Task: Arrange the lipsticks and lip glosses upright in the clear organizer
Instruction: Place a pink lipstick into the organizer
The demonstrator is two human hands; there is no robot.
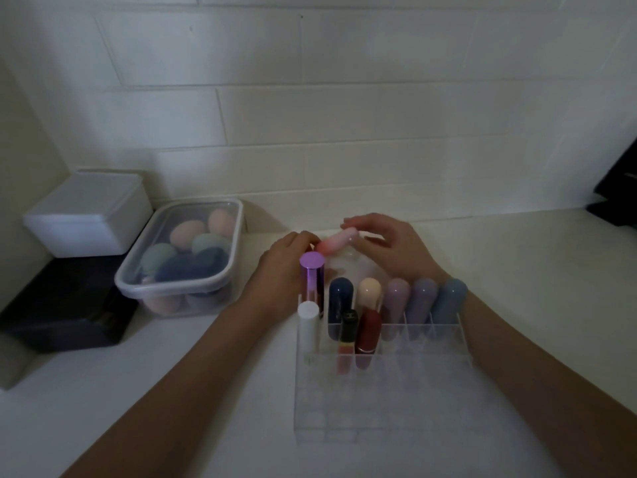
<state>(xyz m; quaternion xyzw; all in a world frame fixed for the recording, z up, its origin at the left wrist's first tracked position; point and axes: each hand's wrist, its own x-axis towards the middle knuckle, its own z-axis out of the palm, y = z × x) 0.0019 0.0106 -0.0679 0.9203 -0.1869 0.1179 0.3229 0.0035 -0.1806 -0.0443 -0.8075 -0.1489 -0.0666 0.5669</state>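
Note:
A clear organizer (382, 401) stands on the white counter in front of me. Upright in its back rows are a purple metallic tube (312, 281), a white tube (309, 326), a navy capsule (340, 305), a cream capsule (369, 293), a gloss with a black cap (348, 339), a dark red lipstick (368, 334) and several pastel capsules (422, 300). Behind the organizer a pink capsule lipstick (336, 241) lies sideways in the air. My left hand (286, 267) pinches its left end, and my right hand (389, 244) holds its right end.
A clear lidded box (138, 281) of coloured makeup sponges sits at the left. Behind it a white box (88, 215) rests on a black case (65, 312). A tiled wall rises at the back, and a dark object (617, 191) juts in at the right edge.

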